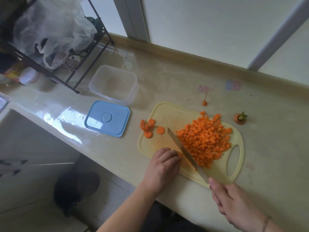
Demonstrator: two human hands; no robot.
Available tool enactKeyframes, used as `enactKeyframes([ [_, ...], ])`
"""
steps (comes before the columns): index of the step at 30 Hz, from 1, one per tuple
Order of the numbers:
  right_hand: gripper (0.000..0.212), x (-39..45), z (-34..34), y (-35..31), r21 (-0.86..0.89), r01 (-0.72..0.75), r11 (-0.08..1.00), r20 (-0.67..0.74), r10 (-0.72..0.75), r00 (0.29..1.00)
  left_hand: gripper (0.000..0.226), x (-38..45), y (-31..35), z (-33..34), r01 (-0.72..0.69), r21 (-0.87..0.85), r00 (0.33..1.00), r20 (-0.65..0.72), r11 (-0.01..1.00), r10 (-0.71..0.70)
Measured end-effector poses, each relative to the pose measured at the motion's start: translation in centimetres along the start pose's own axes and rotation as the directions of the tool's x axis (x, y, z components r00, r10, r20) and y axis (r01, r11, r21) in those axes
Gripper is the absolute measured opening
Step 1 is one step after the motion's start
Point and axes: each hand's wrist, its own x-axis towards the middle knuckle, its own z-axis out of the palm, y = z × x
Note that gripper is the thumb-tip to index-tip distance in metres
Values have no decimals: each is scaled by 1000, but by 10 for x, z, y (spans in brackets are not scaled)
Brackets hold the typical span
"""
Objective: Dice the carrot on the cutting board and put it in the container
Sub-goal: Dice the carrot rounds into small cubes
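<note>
A pale yellow cutting board (168, 113) lies on the counter with a large heap of diced carrot (204, 139) on its right half. Several round carrot slices (148, 127) sit at the board's left end. My left hand (163, 166), fingers curled, holds down a small carrot piece (180, 154) on the board's near edge. My right hand (234, 203) grips the handle of a knife (182, 149), whose blade rests on the board between my left hand and the dice. The clear plastic container (113, 84) stands empty behind and to the left.
The container's blue lid (107, 118) lies left of the board. A carrot tip (204, 102) and a carrot top (240, 118) rest on the counter (184, 81) beyond the board. A black wire rack (55, 47) with plastic bags stands at far left; a sink (25, 136) is below it.
</note>
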Motion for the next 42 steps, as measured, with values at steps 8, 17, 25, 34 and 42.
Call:
enactKeyframes([
  [8, 55, -9, 1, 13, -70, 34, 997, -17, -35, 999, 11, 3, 2, -1, -14, -36, 999, 30, 999, 15],
  [17, 62, 14, 8, -4, -115, 48, 992, 1, -48, 999, 18, 3, 2, -1, 4, -62, 1000, 18, 998, -3],
  [25, 59, -3, -3, 0, 10, -20, 1000, 31, 19, 999, 10, -2, 0, -1, 3, -22, 1000, -1, 1000, -3],
  [34, 58, -10, -4, 8, -67, 7, 998, 29, -5, 1000, 13, -5, -3, -3, 3, -69, 1000, 32, 998, -1],
  [42, 56, -12, -3, 10, -64, 15, 998, -2, -15, 1000, 25, -3, 1, 0, 54, -112, 998, 21, 992, -52],
])
